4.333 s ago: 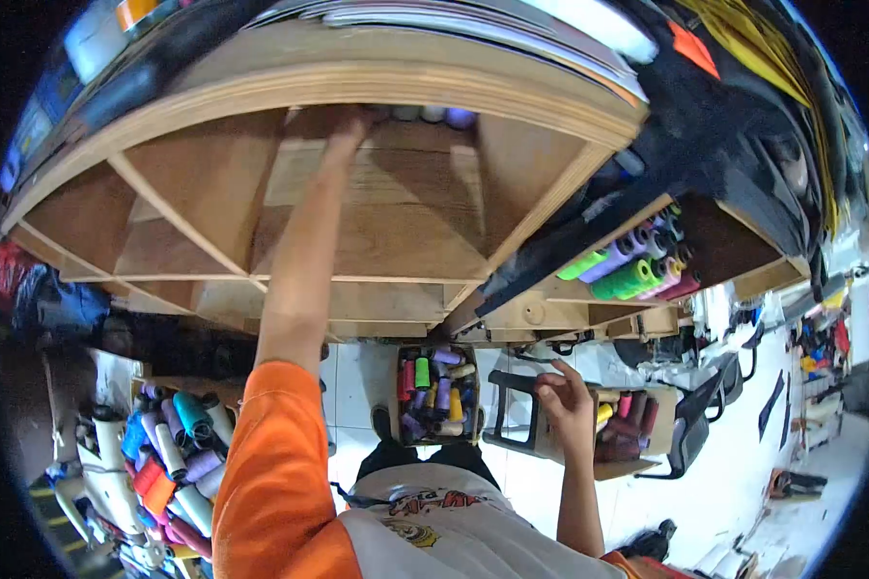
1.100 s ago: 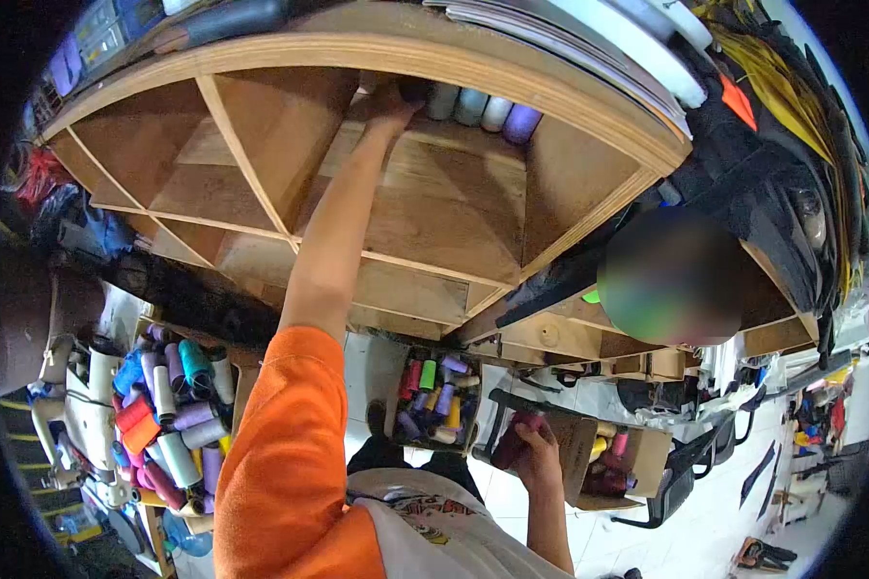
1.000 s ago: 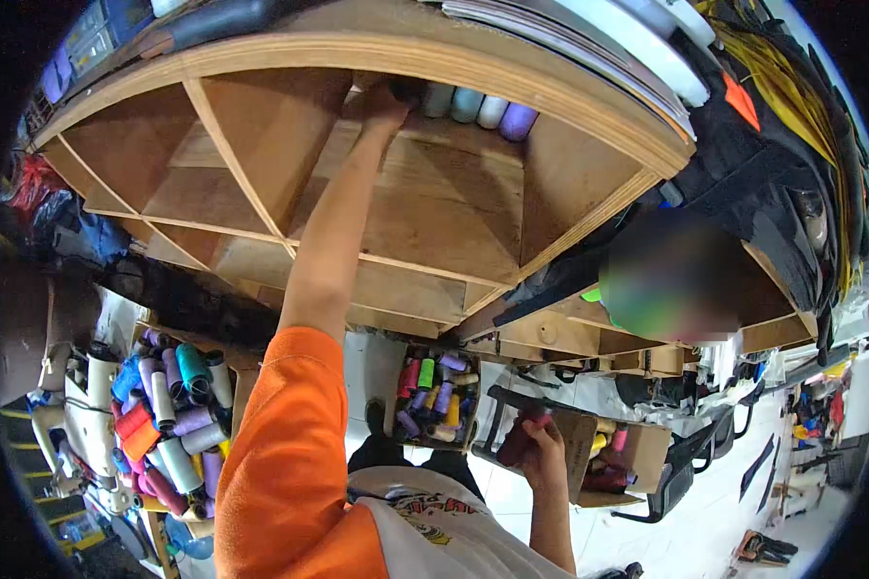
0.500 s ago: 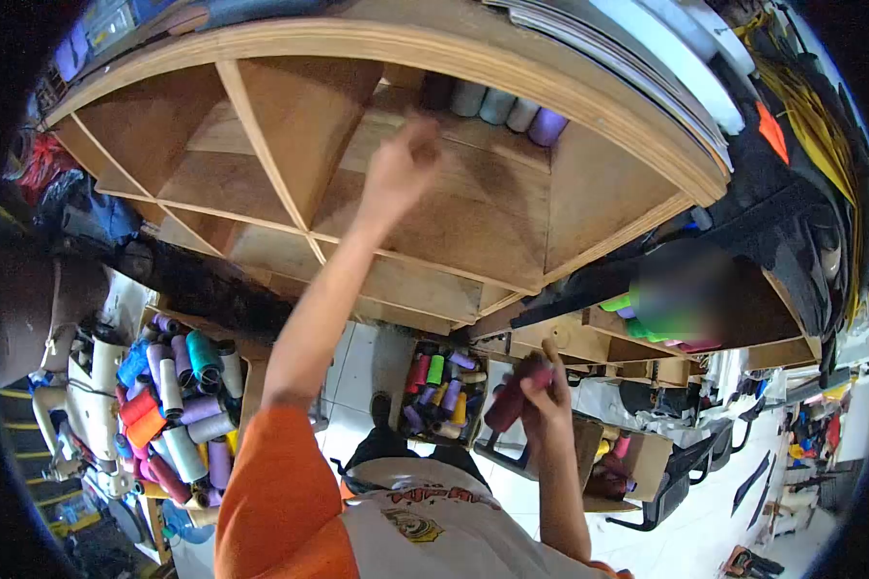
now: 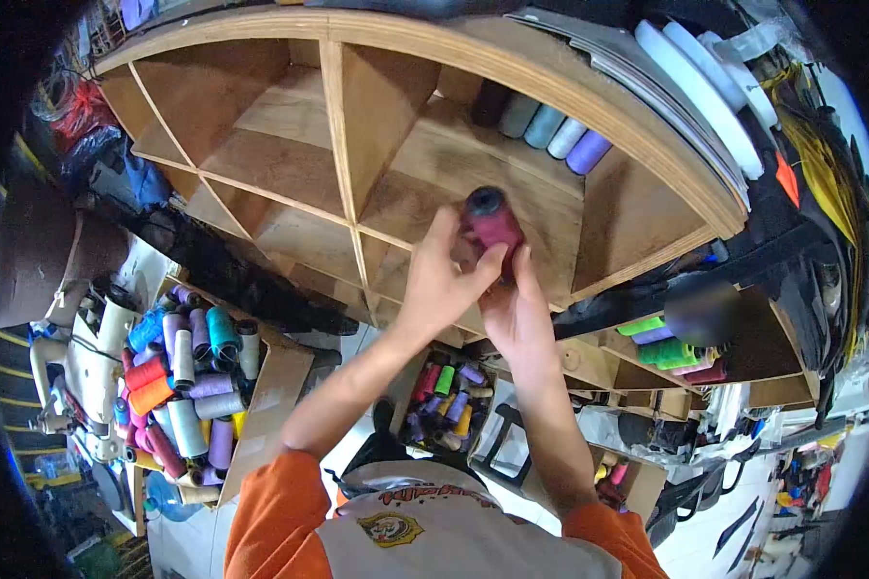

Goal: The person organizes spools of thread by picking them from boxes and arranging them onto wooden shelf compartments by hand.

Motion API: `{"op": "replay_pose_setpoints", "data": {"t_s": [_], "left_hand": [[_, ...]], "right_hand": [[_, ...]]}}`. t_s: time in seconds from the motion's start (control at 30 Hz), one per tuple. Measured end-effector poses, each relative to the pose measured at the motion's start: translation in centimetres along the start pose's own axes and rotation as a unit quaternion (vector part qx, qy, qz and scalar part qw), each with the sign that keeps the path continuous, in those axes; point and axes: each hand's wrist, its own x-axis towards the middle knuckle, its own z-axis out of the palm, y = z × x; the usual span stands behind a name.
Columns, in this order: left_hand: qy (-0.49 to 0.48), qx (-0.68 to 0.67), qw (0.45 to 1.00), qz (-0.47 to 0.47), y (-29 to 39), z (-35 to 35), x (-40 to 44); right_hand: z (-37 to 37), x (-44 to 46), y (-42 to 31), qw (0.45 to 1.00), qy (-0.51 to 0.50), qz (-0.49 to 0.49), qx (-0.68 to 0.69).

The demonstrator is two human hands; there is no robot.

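Observation:
A maroon thread cone (image 5: 500,228) with a dark end is held in front of the wooden shelf (image 5: 343,135), its dark end tilted up. My left hand (image 5: 446,275) grips it from the left, thumb across its lower part. From below and the right, my right hand (image 5: 519,304) closes on the same cone. Behind them, a row of cones stands at the back of the open compartment: a dark one, a grey one (image 5: 518,117), a blue-grey one (image 5: 545,126), a pale one (image 5: 567,138) and a purple one (image 5: 589,151).
At left, a cardboard box (image 5: 268,405) overflows with colourful thread cones. Another box of cones (image 5: 449,400) sits on the floor below the shelf. Lower right, green cones (image 5: 666,353) lie in a second shelf. Large white discs (image 5: 700,96) rest on top of the shelf.
My left hand has come out of the compartment, down to the maroon cone. My right hand has lifted that cone up and left, and both hands now meet on it.

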Motion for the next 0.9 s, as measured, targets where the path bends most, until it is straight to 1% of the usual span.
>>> {"op": "replay_pose_setpoints", "data": {"t_s": [0.03, 0.07, 0.1, 0.13, 0.17, 0.2, 0.23, 0.27, 0.3, 0.37, 0.43, 0.47, 0.5, 0.53, 0.57, 0.67, 0.7, 0.8, 0.9], "left_hand": [[0.001, 0.015, 1.0, 0.007, 0.2, 0.2, 1.0], [0.003, 0.029, 0.999, 0.015, 0.3, 0.3, 2.1], [0.04, 0.094, 0.991, 0.089, -0.9, 0.3, 3.2], [0.069, 0.151, 0.98, 0.112, -0.6, 0.2, 4.7], [0.099, 0.159, 0.973, 0.133, -0.7, 0.2, 6.9], [0.129, 0.165, 0.966, 0.15, -1.1, 0.2, 9.2], [0.137, 0.242, 0.949, 0.149, -2.1, 0.0, 11.5], [0.145, 0.317, 0.925, 0.148, -3.6, -0.4, 14.0], [0.146, 0.346, 0.909, 0.182, -6.1, -0.5, 17.1], [0.153, 0.388, 0.876, 0.242, -10.7, -0.6, 21.7], [0.168, 0.415, 0.843, 0.3, -13.6, -1.0, 25.0], [0.151, 0.423, 0.852, 0.27, -15.4, -1.2, 27.1], [0.132, 0.431, 0.86, 0.239, -17.2, -1.4, 29.0], [0.114, 0.438, 0.867, 0.209, -17.1, -1.2, 29.4], [0.093, 0.417, 0.876, 0.225, -17.1, -1.1, 29.5], [0.144, 0.442, 0.845, 0.264, -21.5, -1.5, 31.6], [0.101, 0.383, 0.89, 0.226, -21.5, -1.7, 31.5], [0.141, 0.386, 0.875, 0.256, -21.0, -1.7, 29.4], [0.165, 0.397, 0.856, 0.287, -21.5, -1.4, 29.2]], "right_hand": [[-0.1, 0.5, -0.2, 1.0, 0.011, 0.016, 0.011], [0.1, 0.8, -0.6, 1.0, -0.004, 0.016, -0.009], [0.3, 1.1, -1.1, 0.999, -0.02, 0.016, -0.029], [0.5, 1.4, -1.5, 0.998, -0.037, 0.014, -0.049], [0.2, 1.2, -1.8, 0.999, -0.003, 0.037, -0.034], [-0.1, 0.4, -1.6, 0.997, 0.013, 0.036, -0.072], [-0.4, -0.4, -1.5, 0.993, 0.026, 0.035, -0.111], [-0.6, -1.1, -1.3, 0.987, 0.038, 0.034, -0.151], [-0.8, -2.2, -1.6, 0.983, 0.033, 0.071, -0.168], [-2.9, -5.1, -1.4, 0.982, 0.046, 0.104, -0.15], [-6.6, -7.7, -0.7, 0.981, 0.077, 0.124, -0.127], [-8.6, -9.2, -0.5, 0.98, 0.096, 0.136, -0.106], [-9.4, -10.7, -0.5, 0.975, 0.135, 0.137, -0.11], [-10.1, -12.0, -0.6, 0.968, 0.174, 0.138, -0.113], [-10.7, -13.3, -0.7, 0.96, 0.212, 0.139, -0.116], [-13.1, -17.0, -0.9, 0.948, 0.271, 0.121, -0.113], [-13.7, -17.9, -0.9, 0.951, 0.274, 0.108, -0.098], [-14.8, -19.4, -1.1, 0.945, 0.301, 0.093, -0.089], [-15.2, -20.0, -1.4, 0.939, 0.32, 0.084, -0.099]]}}
